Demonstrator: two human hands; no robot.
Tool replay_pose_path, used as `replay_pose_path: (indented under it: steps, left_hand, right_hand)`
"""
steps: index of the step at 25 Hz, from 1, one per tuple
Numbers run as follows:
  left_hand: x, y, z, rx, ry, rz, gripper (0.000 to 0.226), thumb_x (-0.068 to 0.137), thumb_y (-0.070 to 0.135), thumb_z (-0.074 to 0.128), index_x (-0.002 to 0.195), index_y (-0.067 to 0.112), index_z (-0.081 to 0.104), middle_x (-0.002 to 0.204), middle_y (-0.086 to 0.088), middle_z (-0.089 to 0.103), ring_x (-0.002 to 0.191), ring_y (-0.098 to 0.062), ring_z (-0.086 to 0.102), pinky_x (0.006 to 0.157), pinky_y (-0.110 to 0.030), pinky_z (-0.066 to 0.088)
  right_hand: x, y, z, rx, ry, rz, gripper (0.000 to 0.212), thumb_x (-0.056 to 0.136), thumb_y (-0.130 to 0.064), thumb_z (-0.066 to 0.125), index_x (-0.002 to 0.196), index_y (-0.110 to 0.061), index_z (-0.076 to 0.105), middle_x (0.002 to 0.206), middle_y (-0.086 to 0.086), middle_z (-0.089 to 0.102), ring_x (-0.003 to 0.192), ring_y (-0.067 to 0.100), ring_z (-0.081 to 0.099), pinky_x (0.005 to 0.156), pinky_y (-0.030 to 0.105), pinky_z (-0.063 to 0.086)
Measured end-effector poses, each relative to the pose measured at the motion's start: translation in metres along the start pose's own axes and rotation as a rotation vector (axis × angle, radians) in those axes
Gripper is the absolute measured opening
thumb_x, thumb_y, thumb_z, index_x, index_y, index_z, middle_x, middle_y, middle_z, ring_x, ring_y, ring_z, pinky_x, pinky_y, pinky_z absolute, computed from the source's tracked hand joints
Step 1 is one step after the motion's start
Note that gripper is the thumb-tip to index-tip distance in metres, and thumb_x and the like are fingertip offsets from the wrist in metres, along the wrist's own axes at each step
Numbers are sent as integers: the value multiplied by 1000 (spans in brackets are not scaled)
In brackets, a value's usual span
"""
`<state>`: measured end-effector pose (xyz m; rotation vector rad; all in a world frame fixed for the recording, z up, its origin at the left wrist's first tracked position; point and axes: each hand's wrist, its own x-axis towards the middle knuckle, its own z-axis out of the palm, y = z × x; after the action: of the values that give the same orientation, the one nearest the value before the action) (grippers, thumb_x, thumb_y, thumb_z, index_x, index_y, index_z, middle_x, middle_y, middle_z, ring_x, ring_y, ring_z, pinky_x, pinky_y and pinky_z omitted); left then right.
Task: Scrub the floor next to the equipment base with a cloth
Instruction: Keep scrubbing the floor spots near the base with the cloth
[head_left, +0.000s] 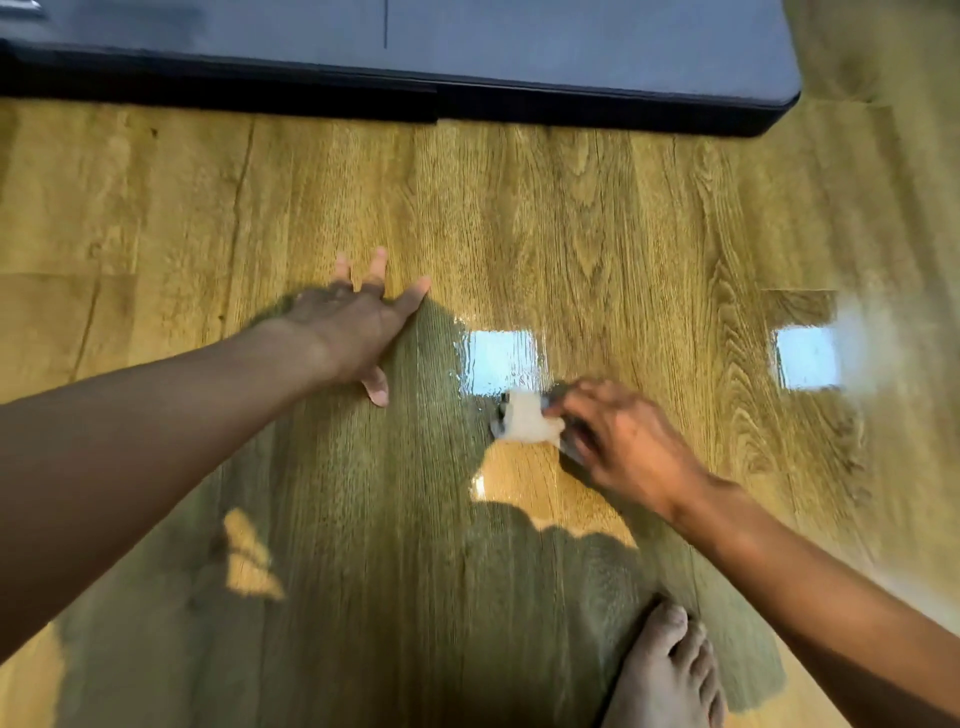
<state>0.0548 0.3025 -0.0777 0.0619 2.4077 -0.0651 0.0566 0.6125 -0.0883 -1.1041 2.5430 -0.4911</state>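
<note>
Honey-brown planks with a bold wood grain are making up the floor (623, 234), and you are scrubbing it a little right of the frame's centre. Your right hand (618, 441) is gripping a small pale cloth (524, 423), fingers and thumb curled round it, bunching it into a soft crumpled wad with greyish edges. The cloth is pressing on the boards just below a bright square reflection (498, 358). Your left hand (358, 332) is lying flat at centre left, fingers straight and spread, holding nothing and seemingly propping you. Bare floor is showing between the two hands.

Around the cloth the surface is shining glossy and rippled, suggesting a wet film; a second square glare (805, 358) is glowing near the right edge. The equipment base (519, 52) is stretching along the top of the frame as a dark grey-blue slab with a smooth matt face, a black lower lip and a rounded corner at upper right. It is sitting well apart from the cloth, with a broad band of drier-looking boards between.

By my reading you are mid-scrub, and the strip right under the base is not yet getting the cloth. The next move is likely calling for working the wad up the frame toward that black lip, keeping firm downward pressure.
</note>
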Motion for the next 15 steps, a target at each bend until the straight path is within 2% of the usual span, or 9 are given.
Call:
replay_pose_path:
  steps: [2, 4, 6, 8, 10, 12, 15]
  left_hand:
    - [7, 4, -6, 6, -41, 0, 135, 61, 51, 81, 144, 38, -25, 156, -16, -17, 141, -48, 0, 106, -60, 28]
    - [11, 3, -6, 23, -46, 16, 137, 60, 51, 81, 144, 36, -25, 157, -18, -10, 140, -49, 3, 108, -59, 24]
    - [15, 0, -3, -7, -56, 16, 139, 59, 52, 81, 142, 39, -29, 156, -17, -17, 140, -50, -4, 111, -61, 17]
    - [16, -2, -2, -42, -68, 0, 141, 57, 51, 82, 136, 43, -35, 151, -15, -30, 138, -49, -13, 111, -64, 16]
    - [16, -3, -1, -79, -76, -12, 144, 56, 47, 84, 130, 47, -40, 146, -11, -38, 137, -48, -20, 108, -68, 16]
    - [17, -2, 2, -135, -87, -9, 145, 56, 42, 86, 122, 50, -43, 137, -8, -44, 134, -46, -26, 104, -70, 15]
    - [21, -3, 7, -168, -89, -10, 145, 58, 35, 86, 120, 50, -44, 130, -10, -48, 124, -44, -33, 102, -72, 16]
  right_hand:
    - [-28, -3, 0, 39, -102, -76, 30, 80, -14, 66, 106, -26, 57, 100, -15, 54, 90, -5, 44, 83, 14, 45]
    - [-12, 13, -10, 33, -116, -121, 26, 82, -14, 62, 107, -23, 60, 103, -7, 60, 91, 1, 53, 83, 23, 53]
    - [39, 31, -28, -2, -35, -73, 24, 84, -14, 54, 107, -14, 62, 105, 2, 61, 88, 14, 61, 75, 32, 57]
    - [92, 47, -43, -73, 75, 29, 24, 88, -11, 51, 110, -11, 59, 109, 5, 58, 84, 19, 62, 70, 32, 57]
    - [112, 54, -43, -100, 142, 100, 24, 88, -8, 56, 112, -11, 58, 110, 6, 58, 88, 21, 61, 74, 33, 57]
    - [89, 47, -31, -91, 140, 56, 24, 86, -13, 61, 110, -14, 58, 108, 4, 59, 94, 19, 58, 79, 32, 53]
    - [57, 45, -18, -64, 71, -108, 24, 86, -18, 61, 110, -17, 58, 105, 1, 63, 93, 15, 59, 82, 25, 47]
